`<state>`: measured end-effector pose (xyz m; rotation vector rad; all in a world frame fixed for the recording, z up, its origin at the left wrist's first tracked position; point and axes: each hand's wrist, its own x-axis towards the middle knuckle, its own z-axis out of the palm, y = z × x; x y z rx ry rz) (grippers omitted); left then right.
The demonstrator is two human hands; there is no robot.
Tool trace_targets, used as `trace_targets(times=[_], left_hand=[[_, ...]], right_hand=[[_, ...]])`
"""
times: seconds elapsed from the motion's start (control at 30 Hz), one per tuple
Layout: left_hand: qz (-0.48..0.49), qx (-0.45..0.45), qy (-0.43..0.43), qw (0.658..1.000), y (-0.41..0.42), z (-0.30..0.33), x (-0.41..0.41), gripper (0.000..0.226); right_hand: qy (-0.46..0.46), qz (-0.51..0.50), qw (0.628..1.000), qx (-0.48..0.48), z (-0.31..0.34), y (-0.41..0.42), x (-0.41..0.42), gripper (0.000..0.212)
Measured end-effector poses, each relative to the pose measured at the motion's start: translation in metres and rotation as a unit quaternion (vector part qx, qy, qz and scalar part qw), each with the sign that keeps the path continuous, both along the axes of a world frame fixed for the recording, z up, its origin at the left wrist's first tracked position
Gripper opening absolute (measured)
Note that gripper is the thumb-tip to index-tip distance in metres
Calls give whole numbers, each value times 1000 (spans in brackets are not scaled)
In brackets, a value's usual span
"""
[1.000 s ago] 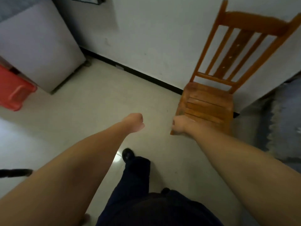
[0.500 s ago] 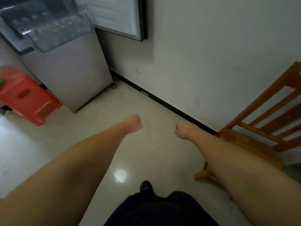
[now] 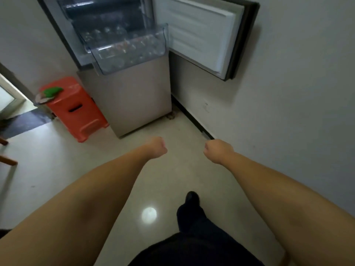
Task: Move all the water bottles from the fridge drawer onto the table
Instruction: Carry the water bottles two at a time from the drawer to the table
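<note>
Since prev. frame, fridge [image 3: 124, 100] has come fully into view, chair gone. L hand [image 3: 156, 147] and R hand [image 3: 216, 151] both fisted, holding nothing, side by side but apart. Water bottles [image 3: 123, 49] lie in the pulled-out clear drawer [image 3: 134, 58], well ahead of and above both fists, door [image 3: 201, 33] open.

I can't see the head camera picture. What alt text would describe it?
Two bare arms reach forward, left hand and right hand closed in empty fists, toward an open fridge whose clear drawer is pulled out with bottles inside. An orange stool stands beside the fridge.
</note>
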<state>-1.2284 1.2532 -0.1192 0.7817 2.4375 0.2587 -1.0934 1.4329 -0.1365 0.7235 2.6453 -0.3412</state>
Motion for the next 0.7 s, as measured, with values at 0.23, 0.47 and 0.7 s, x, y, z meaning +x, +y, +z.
trace_targets(times=[0.23, 0.47, 0.7], left_hand=[[62, 42, 33, 997, 76, 21, -123, 26], [120, 62, 28, 990, 103, 19, -204, 23], [134, 91, 52, 985, 123, 34, -314, 23]], right_hand=[[25, 49, 998, 17, 23, 92, -146, 29], [50, 118, 992, 4, 32, 131, -263, 28], [97, 131, 987, -8, 44, 140, -385, 25]])
